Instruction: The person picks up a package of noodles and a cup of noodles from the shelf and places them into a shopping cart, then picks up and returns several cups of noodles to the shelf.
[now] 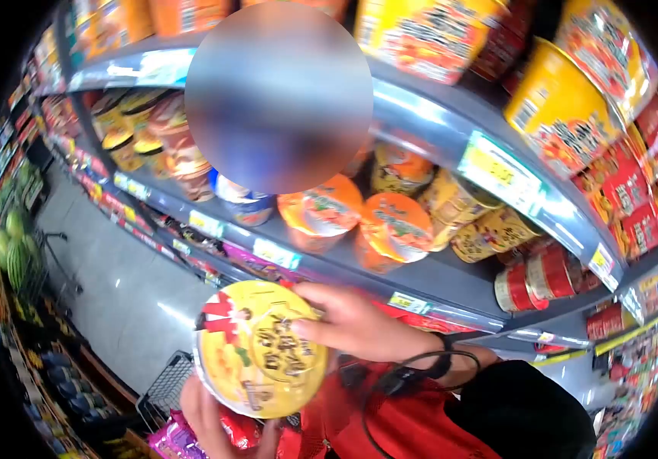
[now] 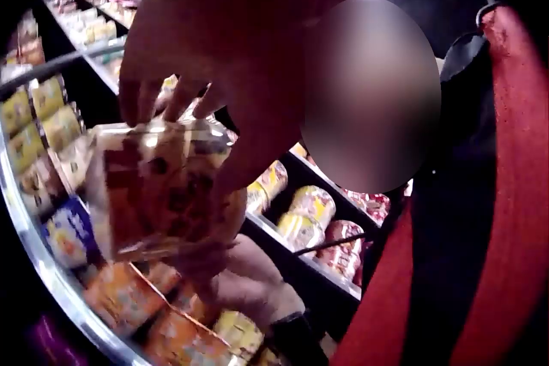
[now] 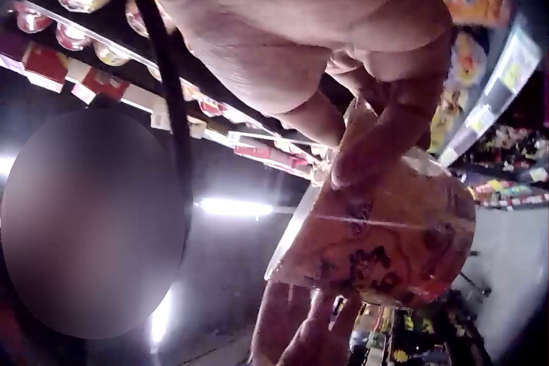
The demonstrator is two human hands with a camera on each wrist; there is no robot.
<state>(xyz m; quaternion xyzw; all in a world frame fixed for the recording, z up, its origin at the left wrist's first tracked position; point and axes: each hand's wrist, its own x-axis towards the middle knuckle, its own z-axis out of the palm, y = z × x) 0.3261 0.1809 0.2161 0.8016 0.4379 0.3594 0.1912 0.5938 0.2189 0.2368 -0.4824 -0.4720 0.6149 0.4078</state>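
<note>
In the head view a cup of instant noodles (image 1: 260, 348) with a yellow lid, red and white at one edge, is tilted toward the camera between my two hands. My right hand (image 1: 352, 321) grips its right side, thumb over the lid. From below, my left hand (image 1: 210, 421) holds the lower left edge. Clear wrap shines on the noodle cup (image 2: 163, 194) in the left wrist view, where the left hand (image 2: 223, 66) reaches over it from above. The right wrist view shows the cup's side (image 3: 386, 237), pinched at the rim by the right hand (image 3: 343, 40).
A store shelf (image 1: 451, 279) in front carries orange-lidded cups (image 1: 396, 222) and other noodle cups. Yellow tubs (image 1: 566, 107) stand on the shelf above. Below left is a cart (image 1: 167, 382) with a purple package (image 1: 176, 440). Watermelons (image 1: 19, 260) lie across the aisle.
</note>
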